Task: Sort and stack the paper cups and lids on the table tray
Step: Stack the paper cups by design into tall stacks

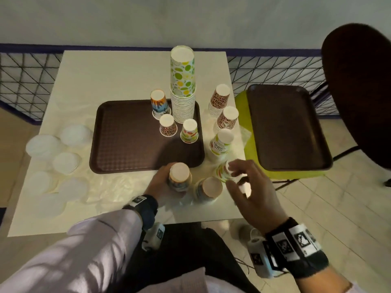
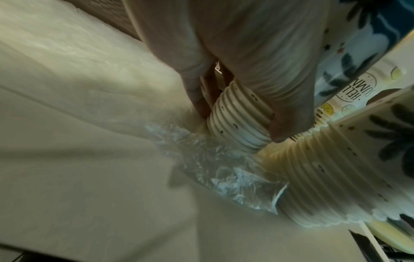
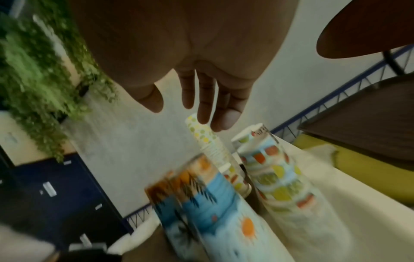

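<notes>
My left hand grips an upside-down stack of palm-print paper cups just in front of the brown tray. In the left wrist view my left hand has fingers and thumb wrapped round the stack's ribbed rims. A second palm-print stack stands right beside it. My right hand hovers with spread fingers and holds nothing, just over a fruit-print stack. On the tray stand a tall green-dotted stack, a palm cup, a leopard cup and a fruit cup.
Two leopard-print stacks and a lettered stack stand right of the tray. White lids lie scattered at the table's left. Crumpled plastic wrap lies by the cups. Another brown tray rests on a green chair, with a dark chair beyond.
</notes>
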Tool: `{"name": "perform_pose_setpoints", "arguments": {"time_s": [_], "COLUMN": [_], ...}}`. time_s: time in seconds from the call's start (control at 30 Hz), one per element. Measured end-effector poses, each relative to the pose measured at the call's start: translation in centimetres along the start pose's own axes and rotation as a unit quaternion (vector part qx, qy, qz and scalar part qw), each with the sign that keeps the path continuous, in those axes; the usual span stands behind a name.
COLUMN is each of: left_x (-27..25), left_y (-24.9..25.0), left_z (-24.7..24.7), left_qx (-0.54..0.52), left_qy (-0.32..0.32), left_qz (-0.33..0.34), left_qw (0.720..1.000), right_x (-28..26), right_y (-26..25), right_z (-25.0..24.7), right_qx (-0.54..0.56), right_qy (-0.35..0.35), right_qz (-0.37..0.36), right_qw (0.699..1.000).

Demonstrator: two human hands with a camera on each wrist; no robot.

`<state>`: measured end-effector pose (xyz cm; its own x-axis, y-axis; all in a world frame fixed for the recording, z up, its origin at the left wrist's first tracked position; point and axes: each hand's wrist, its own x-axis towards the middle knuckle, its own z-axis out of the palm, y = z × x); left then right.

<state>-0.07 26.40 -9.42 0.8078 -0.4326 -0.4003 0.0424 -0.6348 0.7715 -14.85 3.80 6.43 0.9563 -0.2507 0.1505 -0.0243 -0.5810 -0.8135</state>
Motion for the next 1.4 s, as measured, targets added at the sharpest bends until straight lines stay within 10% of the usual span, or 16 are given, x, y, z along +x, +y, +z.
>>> {"name": "perform_pose_setpoints", "arguments": {"time_s": [0.33, 1.4], "left_x": [-1.1, -2.0], "left_y": [-0.7, 2.2], "left_z": [-1.4, -7.4], "left_qx": [-0.006, -0.148], "left_qy": [0.018, 0.005], "left_qz": [-0.001, 0.034], "left_qw": [1.0, 0.988], "right_x": [-4.4, 1.6], "right_y": [6.9, 3.5], "right_z": [6.0, 8.1], "right_qx": [-0.074, 0.067], "right_qy": [-0.184, -0.145], "right_qz": [0.2, 0.142], "right_qw": [0.959, 0.977]}}
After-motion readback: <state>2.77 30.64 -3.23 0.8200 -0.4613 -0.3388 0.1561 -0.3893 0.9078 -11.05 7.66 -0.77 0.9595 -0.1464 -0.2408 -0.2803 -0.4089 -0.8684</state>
